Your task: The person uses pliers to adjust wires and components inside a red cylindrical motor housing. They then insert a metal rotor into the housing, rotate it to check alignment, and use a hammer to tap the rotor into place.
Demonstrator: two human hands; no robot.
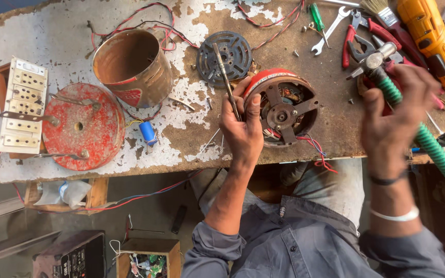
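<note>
My left hand (241, 128) grips a thin dark metal rod (223, 72), like a punch or chisel, held along the left rim of a round red fan motor (284, 110) with a spoked metal bracket and copper windings inside. The rod's upper end lies over a dark perforated round plate (227, 55). My right hand (390, 110) is shut on a hammer (418, 126) with a green ribbed handle and a steel head, raised to the right of the motor. Red and black wires trail from the motor's lower edge.
A worn, paint-flaked workbench (68, 31) holds a rusty open can (132, 67), a red round motor cover (81, 126), a white switch board (21, 105), a blue capacitor (148, 132), pliers (359, 38), a spanner (330, 25), a green screwdriver (316, 16), a brush and a yellow power tool (433, 36).
</note>
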